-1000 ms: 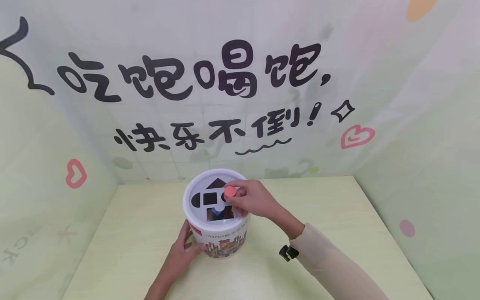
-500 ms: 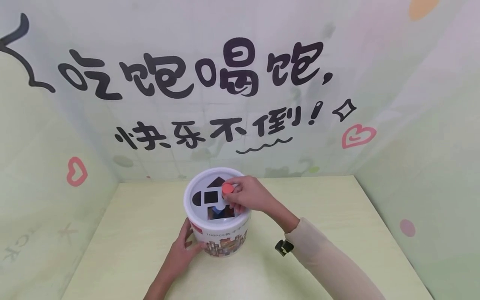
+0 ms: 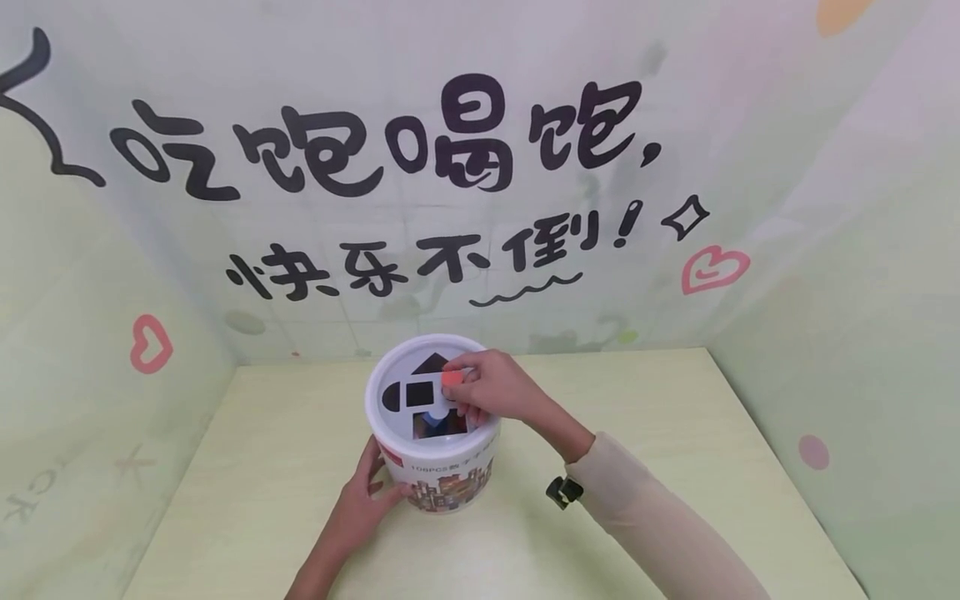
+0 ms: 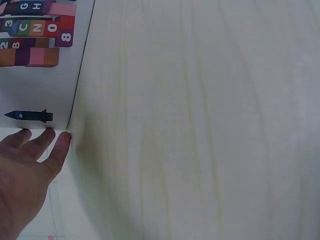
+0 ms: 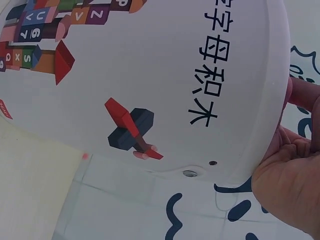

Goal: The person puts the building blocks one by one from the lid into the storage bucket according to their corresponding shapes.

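Observation:
A white round bucket (image 3: 442, 454) stands upright on the table, printed with colourful lettered blocks. Its recessed lid (image 3: 397, 429) has cut-outs: a triangle, a square, a half circle and a larger opening in front. My right hand (image 3: 491, 385) pinches a small red cylindrical block (image 3: 452, 378) between thumb and fingers, right over the lid's right side, covering part of it. My left hand (image 3: 360, 506) rests against the bucket's lower left side, thumb toward the front. In the left wrist view, its spread fingertips (image 4: 62, 142) touch the printed wall.
The pale wooden table (image 3: 622, 433) extends around the bucket. Behind it rises a wall (image 3: 420, 50) with large black lettering, and side walls flank the table. A small black device (image 3: 564, 492) sits at the right sleeve (image 3: 637, 492).
The red block has moved slightly left and tipped, from showing its round end to showing its side. My left hand and the bucket stay in place.

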{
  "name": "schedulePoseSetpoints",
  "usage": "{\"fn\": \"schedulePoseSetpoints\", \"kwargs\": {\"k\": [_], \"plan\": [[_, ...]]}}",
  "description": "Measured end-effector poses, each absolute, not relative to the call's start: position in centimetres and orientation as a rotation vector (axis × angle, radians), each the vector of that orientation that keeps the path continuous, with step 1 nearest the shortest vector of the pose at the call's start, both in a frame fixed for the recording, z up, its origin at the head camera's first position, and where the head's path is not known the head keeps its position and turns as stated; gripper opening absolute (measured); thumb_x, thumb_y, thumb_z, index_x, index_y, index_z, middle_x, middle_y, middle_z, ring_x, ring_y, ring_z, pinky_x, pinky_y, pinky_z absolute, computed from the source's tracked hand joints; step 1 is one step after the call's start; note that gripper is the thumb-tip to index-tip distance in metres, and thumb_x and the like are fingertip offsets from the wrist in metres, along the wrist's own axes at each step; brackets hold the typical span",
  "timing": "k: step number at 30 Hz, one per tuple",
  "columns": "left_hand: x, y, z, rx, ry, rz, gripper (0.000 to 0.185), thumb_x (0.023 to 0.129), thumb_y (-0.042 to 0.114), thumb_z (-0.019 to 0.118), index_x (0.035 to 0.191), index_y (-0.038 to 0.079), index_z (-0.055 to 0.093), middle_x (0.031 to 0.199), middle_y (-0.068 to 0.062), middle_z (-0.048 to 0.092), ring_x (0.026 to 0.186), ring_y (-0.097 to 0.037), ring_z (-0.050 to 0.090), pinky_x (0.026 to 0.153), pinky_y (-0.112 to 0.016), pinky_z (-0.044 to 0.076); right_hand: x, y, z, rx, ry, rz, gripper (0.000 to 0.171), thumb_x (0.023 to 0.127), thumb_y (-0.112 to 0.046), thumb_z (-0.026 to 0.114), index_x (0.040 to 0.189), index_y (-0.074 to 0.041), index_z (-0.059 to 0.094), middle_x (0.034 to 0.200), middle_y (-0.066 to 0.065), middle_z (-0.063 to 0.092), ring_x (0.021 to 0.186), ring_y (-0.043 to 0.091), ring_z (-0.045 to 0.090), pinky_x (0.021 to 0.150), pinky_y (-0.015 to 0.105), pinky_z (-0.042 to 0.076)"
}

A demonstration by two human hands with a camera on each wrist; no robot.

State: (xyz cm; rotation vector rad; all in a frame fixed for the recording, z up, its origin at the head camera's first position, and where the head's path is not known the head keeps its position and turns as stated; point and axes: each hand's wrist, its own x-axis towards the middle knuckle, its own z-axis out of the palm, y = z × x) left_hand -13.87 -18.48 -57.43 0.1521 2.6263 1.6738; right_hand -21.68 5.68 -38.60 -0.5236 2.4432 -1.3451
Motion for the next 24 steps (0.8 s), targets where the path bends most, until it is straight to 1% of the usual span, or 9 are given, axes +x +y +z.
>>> {"fn": "schedulePoseSetpoints", "kwargs": {"k": [3, 9, 14, 19, 21, 24], "plan": [[-13.9, -18.5, -57.4, 0.151, 2.631, 1.667, 0.095, 0.088, 0.033, 0.073, 0.158, 0.030, 0.008, 0.161, -0.011, 0.021, 0.138, -0.042, 0.037, 0.103, -0.053, 0.046, -21.7, 5.8, -38.5, -0.528, 2.439, -1.356, 0.033, 0.090, -0.015, 0.068, 0.121, -0.002, 0.065, 0.061, 0.006, 0.066, 0.043, 0.015, 0.059, 0.045, 0.030, 0.055], [-13.9, -18.6, -57.3, 0.183, 2.657, 1.645, 0.095, 0.087, 0.033, 0.073, 0.158, 0.029, 0.009, 0.161, -0.012, 0.023, 0.136, -0.042, 0.040, 0.102, -0.054, 0.046, -21.9, 6.3, -38.4, -0.506, 2.422, -1.388, 0.035, 0.090, -0.015, 0.067, 0.123, -0.003, 0.064, 0.061, 0.005, 0.067, 0.044, 0.016, 0.061, 0.047, 0.032, 0.056], [-14.0, -18.8, -56.9, 0.263, 2.752, 1.578, 0.094, 0.086, 0.034, 0.074, 0.158, 0.021, 0.014, 0.157, -0.014, 0.032, 0.134, -0.041, 0.044, 0.101, -0.056, 0.046, -22.2, 7.1, -38.1, -0.492, 2.447, -1.427, 0.034, 0.090, -0.016, 0.066, 0.122, -0.005, 0.065, 0.062, 0.004, 0.067, 0.046, 0.018, 0.061, 0.049, 0.033, 0.057], [-14.0, -19.3, -56.0, 0.287, 2.845, 1.490, 0.095, 0.083, 0.039, 0.076, 0.156, 0.012, 0.021, 0.152, -0.016, 0.039, 0.134, -0.039, 0.044, 0.103, -0.055, 0.046, -22.3, 7.9, -38.1, -0.467, 2.442, -1.507, 0.031, 0.092, -0.019, 0.066, 0.121, -0.007, 0.067, 0.064, 0.005, 0.065, 0.048, 0.016, 0.058, 0.050, 0.030, 0.055], [-13.9, -19.6, -55.5, 0.293, 2.877, 1.443, 0.096, 0.082, 0.042, 0.076, 0.156, 0.014, 0.023, 0.152, -0.015, 0.040, 0.134, -0.039, 0.044, 0.103, -0.057, 0.044, -22.3, 8.4, -38.0, -0.460, 2.459, -1.532, 0.030, 0.092, -0.020, 0.065, 0.120, -0.008, 0.067, 0.065, 0.006, 0.066, 0.050, 0.016, 0.057, 0.050, 0.030, 0.054], [-13.8, -20.0, -54.7, 0.325, 2.938, 1.316, 0.095, 0.081, 0.052, 0.074, 0.156, 0.022, 0.022, 0.154, -0.012, 0.038, 0.136, -0.039, 0.041, 0.105, -0.061, 0.040, -22.1, 9.4, -37.6, -0.467, 2.518, -1.535, 0.030, 0.093, -0.021, 0.064, 0.121, -0.009, 0.067, 0.069, 0.007, 0.066, 0.055, 0.018, 0.059, 0.053, 0.032, 0.056]]}}
